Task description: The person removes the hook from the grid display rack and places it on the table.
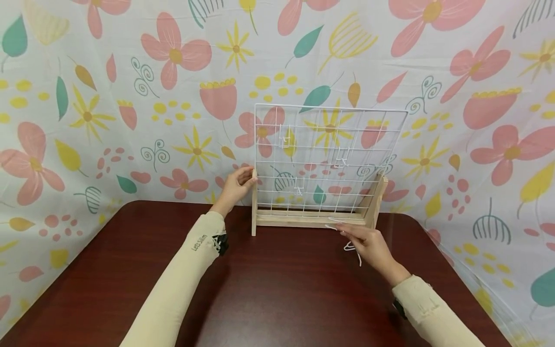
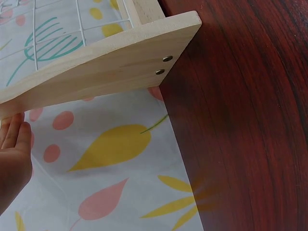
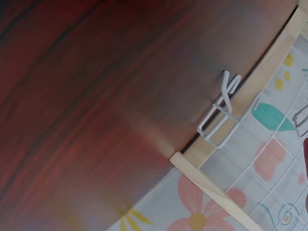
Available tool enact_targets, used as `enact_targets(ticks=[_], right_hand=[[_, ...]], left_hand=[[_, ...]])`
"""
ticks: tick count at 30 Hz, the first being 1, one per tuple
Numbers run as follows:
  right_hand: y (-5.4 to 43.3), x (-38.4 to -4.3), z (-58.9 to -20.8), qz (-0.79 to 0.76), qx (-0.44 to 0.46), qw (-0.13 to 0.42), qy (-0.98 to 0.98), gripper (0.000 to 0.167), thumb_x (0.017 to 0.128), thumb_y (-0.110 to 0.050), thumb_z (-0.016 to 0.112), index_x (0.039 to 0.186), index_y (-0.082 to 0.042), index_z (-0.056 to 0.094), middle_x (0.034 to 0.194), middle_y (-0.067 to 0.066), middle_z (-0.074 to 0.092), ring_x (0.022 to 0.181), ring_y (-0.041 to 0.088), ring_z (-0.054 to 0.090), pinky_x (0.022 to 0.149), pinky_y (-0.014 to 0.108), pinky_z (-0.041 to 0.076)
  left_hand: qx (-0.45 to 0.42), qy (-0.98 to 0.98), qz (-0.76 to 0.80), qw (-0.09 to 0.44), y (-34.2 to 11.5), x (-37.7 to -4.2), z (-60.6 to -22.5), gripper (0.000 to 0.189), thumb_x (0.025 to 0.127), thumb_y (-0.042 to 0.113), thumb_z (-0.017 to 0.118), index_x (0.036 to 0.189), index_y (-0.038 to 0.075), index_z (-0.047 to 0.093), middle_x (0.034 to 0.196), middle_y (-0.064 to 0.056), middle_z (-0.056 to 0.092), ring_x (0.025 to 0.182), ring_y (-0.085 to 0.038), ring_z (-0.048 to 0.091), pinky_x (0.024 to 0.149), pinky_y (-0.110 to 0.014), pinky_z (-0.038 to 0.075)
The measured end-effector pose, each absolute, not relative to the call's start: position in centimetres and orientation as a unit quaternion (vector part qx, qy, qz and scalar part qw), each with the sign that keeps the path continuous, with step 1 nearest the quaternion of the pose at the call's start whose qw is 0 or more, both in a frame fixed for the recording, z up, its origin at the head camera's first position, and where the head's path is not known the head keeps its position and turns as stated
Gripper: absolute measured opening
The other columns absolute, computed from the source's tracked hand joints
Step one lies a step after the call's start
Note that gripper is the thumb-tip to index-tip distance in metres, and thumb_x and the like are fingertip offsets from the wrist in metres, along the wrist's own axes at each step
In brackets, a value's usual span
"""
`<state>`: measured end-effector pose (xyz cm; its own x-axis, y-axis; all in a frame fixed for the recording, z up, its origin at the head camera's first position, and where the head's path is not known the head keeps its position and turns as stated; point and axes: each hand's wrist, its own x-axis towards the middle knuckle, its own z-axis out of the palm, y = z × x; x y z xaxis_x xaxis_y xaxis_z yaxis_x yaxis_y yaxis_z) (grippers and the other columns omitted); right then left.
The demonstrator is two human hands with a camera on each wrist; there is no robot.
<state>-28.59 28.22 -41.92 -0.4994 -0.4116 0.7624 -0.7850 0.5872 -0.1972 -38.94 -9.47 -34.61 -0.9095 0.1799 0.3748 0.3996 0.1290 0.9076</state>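
Note:
A white wire grid [image 1: 321, 159] stands upright in a wooden stand [image 1: 303, 220]. My left hand [image 1: 236, 189] pinches the top of the stand's left side post [image 1: 254, 202]; in the left wrist view, its fingers [image 2: 14, 134] touch the post's edge. Low in front of the stand's right part, my right hand [image 1: 368, 246] holds a white wire hook [image 1: 333, 223] at its fingertips. Another white hook [image 1: 350, 246] shows beneath this hand; whether it is gripped is unclear. The right wrist view shows a white wire hook [image 3: 219, 115] before the base bar.
Three small white hooks hang on the grid: one upper left [image 1: 284, 140], one right of centre [image 1: 341, 162], one lower left [image 1: 299, 190]. The stand is at the back of a dark red wooden table [image 1: 277, 289]. A flower-printed cloth [image 1: 108, 159] hangs behind.

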Motion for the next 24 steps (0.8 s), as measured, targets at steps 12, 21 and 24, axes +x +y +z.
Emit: enact_targets(ticks=[12,21,24], right_hand=[[28.2,-28.5,-42.5,0.257,0.388,0.334,-0.819,0.037,0.07,0.017,0.074,0.102,-0.001,0.075,0.099,0.011,0.073,0.09,0.026,0.07,0.082,0.006,0.047],[28.1,-28.4,-43.0,0.238,0.388,0.313,-0.834,0.036,0.071,0.015,0.074,0.103,-0.002,0.074,0.1,0.01,0.073,0.091,0.025,0.07,0.077,0.007,0.049],[28.1,-28.4,-43.2,0.228,0.389,0.309,-0.837,0.037,0.07,0.014,0.075,0.103,-0.002,0.074,0.1,0.009,0.073,0.091,0.024,0.07,0.077,0.007,0.05]], left_hand=[[-0.198,-0.748,-0.626,0.098,-9.5,-39.2,-34.9,0.045,0.095,0.006,0.061,0.136,-0.005,0.05,0.131,-0.023,0.055,0.123,-0.033,0.052,0.101,-0.037,0.046],[-0.19,-0.753,-0.624,0.092,-9.5,-39.3,-35.0,0.045,0.094,0.007,0.062,0.137,-0.003,0.05,0.132,-0.022,0.055,0.124,-0.032,0.052,0.101,-0.037,0.047],[-0.191,-0.755,-0.62,0.095,-9.5,-39.3,-34.9,0.045,0.094,0.007,0.062,0.136,-0.003,0.05,0.131,-0.022,0.055,0.124,-0.032,0.052,0.101,-0.037,0.047]])
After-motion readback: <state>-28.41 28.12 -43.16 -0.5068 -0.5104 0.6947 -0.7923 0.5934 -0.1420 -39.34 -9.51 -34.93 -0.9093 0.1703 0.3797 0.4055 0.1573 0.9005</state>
